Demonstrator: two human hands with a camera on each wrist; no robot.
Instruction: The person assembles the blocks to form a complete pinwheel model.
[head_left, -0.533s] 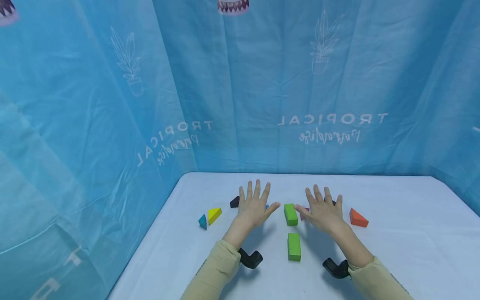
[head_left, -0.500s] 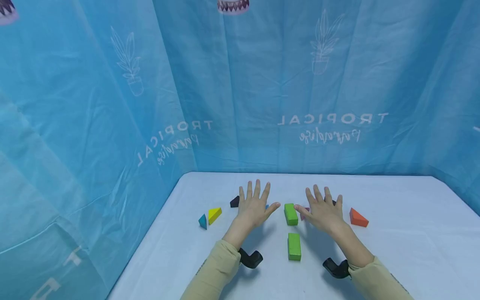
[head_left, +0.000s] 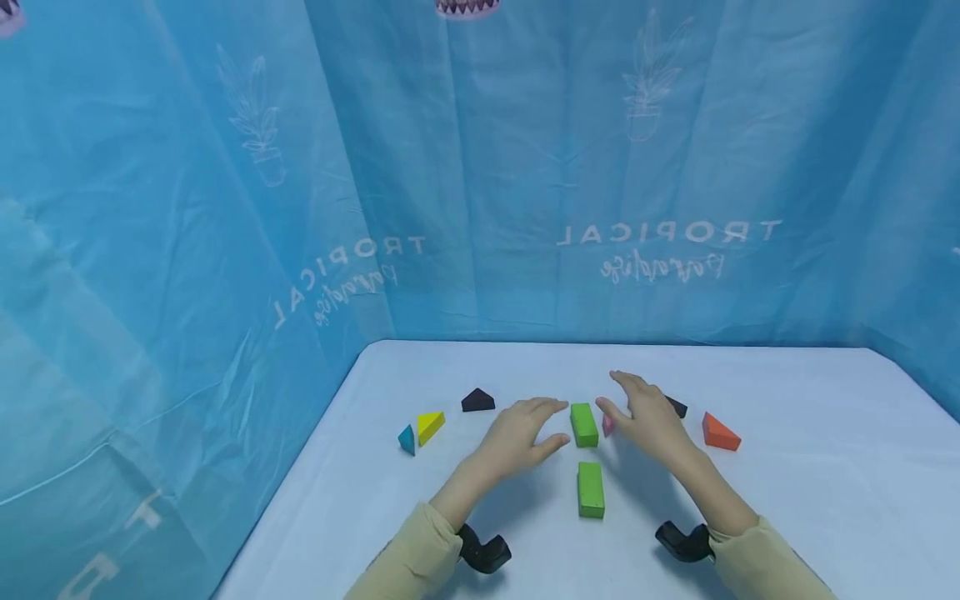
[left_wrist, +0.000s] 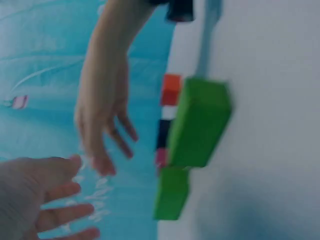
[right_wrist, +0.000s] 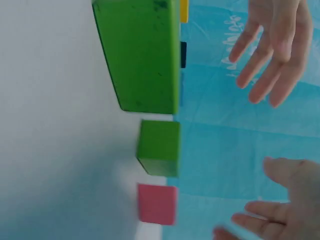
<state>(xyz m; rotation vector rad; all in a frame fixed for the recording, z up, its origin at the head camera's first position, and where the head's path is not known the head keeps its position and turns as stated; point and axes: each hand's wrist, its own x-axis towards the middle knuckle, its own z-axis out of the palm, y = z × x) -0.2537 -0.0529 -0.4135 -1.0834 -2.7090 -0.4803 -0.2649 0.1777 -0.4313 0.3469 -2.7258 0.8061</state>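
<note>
Over the white table, my left hand (head_left: 517,437) hovers left of two green blocks, its fingers extended to the right and nothing held. My right hand (head_left: 651,425) hangs on the other side, fingers slightly bent, thumb apart, also holding nothing. One green block (head_left: 584,425) lies farther away between the fingertips; the other green block (head_left: 591,490) lies nearer the front. Beside the far one, a pink block (head_left: 608,425) shows partly behind the right hand. In the right wrist view, the pink block (right_wrist: 157,204) and both green blocks appear, with no finger touching them.
On the left lie a black block (head_left: 477,401), a yellow triangular block (head_left: 431,427) and a teal one (head_left: 407,440). On the right are a partly hidden black block (head_left: 677,407) and an orange wedge (head_left: 721,432). A blue curtain (head_left: 480,208) hangs behind the table (head_left: 825,483).
Both hands have turned from flat and spread to palms facing inward. The left hand moved right and nearer, uncovering the black block; the blue piece beside it is now hidden.
</note>
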